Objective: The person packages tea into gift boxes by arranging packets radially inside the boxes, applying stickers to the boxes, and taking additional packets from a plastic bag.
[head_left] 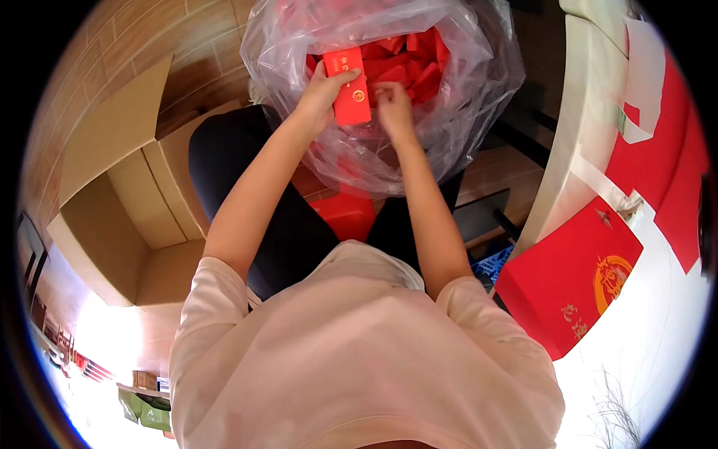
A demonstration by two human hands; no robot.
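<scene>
Brown wood-look floor point(213, 41) extends beyond the grips, and an open box of tan corrugated cardboard point(97, 217) stands to the left of the left grip point(320, 99). Well to the right of the right grip point(395, 111) lies a large red sheet-like item with gold printing point(553, 273), on a white surface point(651, 337).

Left grip: pinching a slim, rectangular red paper packet with gold characters and a round gold emblem point(350, 106). The thumb lies across the printed face; the other fingers are mostly hidden. The packet is slightly tilted, above the near left part of the mouth of a translucent, crumpled plastic bag point(490, 71).

Right grip: fingers curled, just to the right of the packet and apart from it, at the near side of the bag mouth. Blur hides the fingertips; whether they pinch anything cannot be determined. Loose red packets lying at mixed angles point(428, 63) fill the bag just beyond this grip.

Handling notes:
1. Support the packet along its long left edge, as now, so that the opposite edge remains accessible to the right grip.
2. Apply light thumb pressure; thin paper will probably crease under a hard pinch.
3. Hold the packet flat and clear of the bag rim, since loose film could snag a corner.
4. Avoid pressing the right grip down on the loose packets, as this may bend them.
</scene>
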